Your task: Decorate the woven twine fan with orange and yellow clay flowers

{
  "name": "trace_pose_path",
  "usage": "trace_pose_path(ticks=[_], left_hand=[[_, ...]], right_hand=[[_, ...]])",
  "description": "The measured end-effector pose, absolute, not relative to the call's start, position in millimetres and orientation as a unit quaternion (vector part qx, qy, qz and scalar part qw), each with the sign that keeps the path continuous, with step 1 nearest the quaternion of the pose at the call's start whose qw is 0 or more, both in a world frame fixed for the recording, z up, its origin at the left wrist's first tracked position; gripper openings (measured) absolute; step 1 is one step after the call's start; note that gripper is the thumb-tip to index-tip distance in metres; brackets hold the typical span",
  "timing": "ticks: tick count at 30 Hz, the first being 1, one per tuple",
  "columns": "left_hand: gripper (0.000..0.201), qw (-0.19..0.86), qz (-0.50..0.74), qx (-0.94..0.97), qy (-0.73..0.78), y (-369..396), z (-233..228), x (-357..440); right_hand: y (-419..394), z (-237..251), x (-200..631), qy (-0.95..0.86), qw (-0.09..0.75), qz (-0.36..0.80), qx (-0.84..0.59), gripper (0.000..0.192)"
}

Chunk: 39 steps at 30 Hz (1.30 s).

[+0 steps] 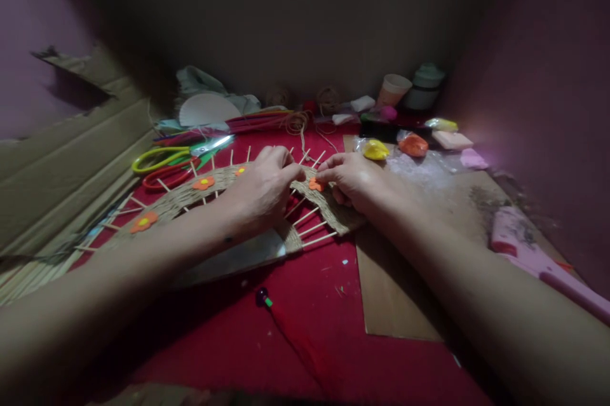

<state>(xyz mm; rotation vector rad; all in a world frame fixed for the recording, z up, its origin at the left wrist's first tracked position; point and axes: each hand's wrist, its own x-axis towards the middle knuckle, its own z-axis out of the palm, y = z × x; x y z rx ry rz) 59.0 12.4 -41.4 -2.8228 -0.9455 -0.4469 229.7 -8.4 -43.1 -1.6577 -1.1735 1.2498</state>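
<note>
Hands [267, 187] [350, 180] pinch orange flower [315, 185] — woven jute arc [190, 199]

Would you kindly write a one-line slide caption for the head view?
Both hands, left hand and right hand, press an orange flower onto a woven twine arch over red cloth.

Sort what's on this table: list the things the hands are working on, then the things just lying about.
In hand:
- woven twine arc with wooden sticks
- orange flower, pressed on between the left hand and right hand
- other orange flowers already on the arc

Lying about:
- scissors
- yellow clay lump
- paper cup
- pink tool
- cardboard
</note>
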Motion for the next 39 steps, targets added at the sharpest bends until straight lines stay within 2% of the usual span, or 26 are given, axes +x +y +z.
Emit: trace_pose_path(ticks=[6,17,21,26,31,34,39], left_hand=[[0.021,0.086,-0.151,-0.938,-0.301,-1.6,-33.6,50.2],[0.014,-0.005,-0.154,-0.946,-0.286,-54.9,-24.0,48.2],[0.025,-0.036,-0.210,-0.961,-0.177,-92.5,-29.7,62.1],[0.026,-0.048,-0.238,-0.966,-0.093,-109.8,-45.1,72.9],[0.024,-0.071,-0.289,-0.952,-0.076,-105.4,-60.8,73.5],[0.028,-0.073,-0.305,-0.947,-0.070,-105.2,-67.4,73.5],[0.026,-0.078,-0.299,-0.949,-0.067,-105.1,-75.6,72.7]], right_hand=[[-6.9,-46.4,231.5,-0.460,0.370,0.482,-0.647,0.008],[-9.3,-45.2,231.1,-0.463,0.366,0.471,-0.656,0.005],[-9.8,-43.2,232.8,-0.471,0.365,0.449,-0.665,0.008],[-4.7,-31.2,249.1,-0.488,0.428,0.354,-0.673,0.003],[-2.8,-16.6,290.6,-0.487,0.497,0.210,-0.687,0.017],[-2.7,-18.4,312.8,-0.497,0.476,0.150,-0.710,0.026],[7.5,-36.5,321.4,-0.572,0.370,0.079,-0.727,0.039]])
